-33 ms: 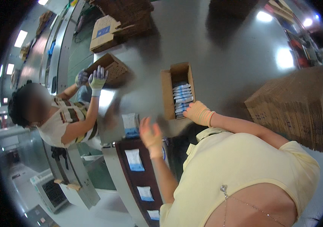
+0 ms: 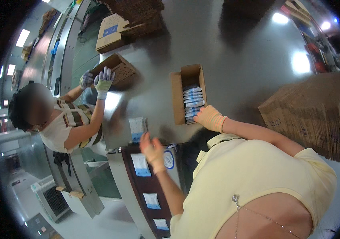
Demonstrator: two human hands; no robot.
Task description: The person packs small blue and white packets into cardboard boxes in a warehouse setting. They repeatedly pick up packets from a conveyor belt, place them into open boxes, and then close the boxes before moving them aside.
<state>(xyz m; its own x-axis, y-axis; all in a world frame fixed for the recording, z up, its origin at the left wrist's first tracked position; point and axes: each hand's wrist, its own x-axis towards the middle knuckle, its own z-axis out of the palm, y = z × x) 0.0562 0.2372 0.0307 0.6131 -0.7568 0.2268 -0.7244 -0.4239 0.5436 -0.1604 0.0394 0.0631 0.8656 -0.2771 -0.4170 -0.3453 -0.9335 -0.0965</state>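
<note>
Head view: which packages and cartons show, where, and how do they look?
Open brown carton: table centre, upright white-blue packets inside, right hand at its near end.
White-blue packet: lying beyond the left hand.
Flat white-blue packets: in a row on the dark belt.
Stack of flattened brown cartons: right.
Small brown box: under a co-worker's gloved hands.

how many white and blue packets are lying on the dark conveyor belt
3 white and blue packets: one at the belt's upper end near the left hand, one midway down, one at the bottom edge. More may be hidden behind the yellow shirt.
</note>
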